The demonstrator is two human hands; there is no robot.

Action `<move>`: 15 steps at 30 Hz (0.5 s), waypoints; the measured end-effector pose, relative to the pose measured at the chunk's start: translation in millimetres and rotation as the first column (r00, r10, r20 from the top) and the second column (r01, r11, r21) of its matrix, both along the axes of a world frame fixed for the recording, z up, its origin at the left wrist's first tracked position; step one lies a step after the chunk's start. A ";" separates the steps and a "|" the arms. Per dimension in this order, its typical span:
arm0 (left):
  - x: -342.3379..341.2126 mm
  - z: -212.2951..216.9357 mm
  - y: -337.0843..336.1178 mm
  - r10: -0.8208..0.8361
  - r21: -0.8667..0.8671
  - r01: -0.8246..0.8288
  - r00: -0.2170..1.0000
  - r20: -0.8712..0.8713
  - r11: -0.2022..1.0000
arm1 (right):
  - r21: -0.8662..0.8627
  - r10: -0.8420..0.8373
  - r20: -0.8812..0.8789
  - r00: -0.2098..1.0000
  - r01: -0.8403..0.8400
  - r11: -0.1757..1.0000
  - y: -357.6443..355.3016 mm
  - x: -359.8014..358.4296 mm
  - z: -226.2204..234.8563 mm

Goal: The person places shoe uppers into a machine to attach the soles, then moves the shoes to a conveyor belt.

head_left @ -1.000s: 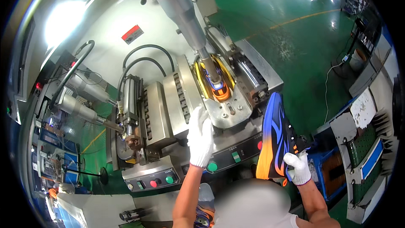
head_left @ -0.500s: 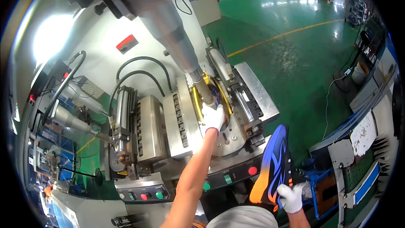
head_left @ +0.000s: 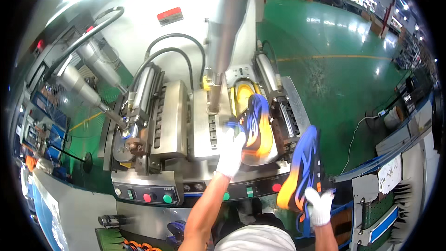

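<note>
My left hand (head_left: 232,152), in a white glove, is closed on the collar end of a blue and orange sports shoe (head_left: 261,132). That shoe is tilted over the front of the press station, just in front of its yellow-lined cradle (head_left: 233,102). My right hand (head_left: 319,207), also gloved, grips a second sports shoe (head_left: 301,172) low on one side. This one stands on end, blue tip upward and orange end down, to the right of the machine's front panel. Both hands' far fingers are hidden by gloves and shoes.
A metal press column (head_left: 223,32) hangs over the station beside my left hand. Steel clamp blocks (head_left: 169,121) and a second station lie to the left. Buttons line the front panel (head_left: 153,190). A dark workbench with brushes (head_left: 381,209) stands on the right.
My left hand has drawn back from the cradle, bringing a shoe out of it toward me. My right hand keeps its shoe in nearly the same place. The view has turned slightly.
</note>
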State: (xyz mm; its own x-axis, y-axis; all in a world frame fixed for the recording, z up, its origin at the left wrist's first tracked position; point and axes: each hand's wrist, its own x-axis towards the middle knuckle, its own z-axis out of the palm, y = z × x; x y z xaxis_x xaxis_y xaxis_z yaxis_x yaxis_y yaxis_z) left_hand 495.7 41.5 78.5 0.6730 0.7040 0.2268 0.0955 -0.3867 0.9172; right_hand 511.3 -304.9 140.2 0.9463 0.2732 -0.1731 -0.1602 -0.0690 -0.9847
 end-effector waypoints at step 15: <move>-400.5 14.9 -152.8 0.140 -0.584 -0.532 0.801 -0.582 0.612 | -0.818 0.710 0.154 0.688 -0.315 0.482 383.3 247.7 -121.8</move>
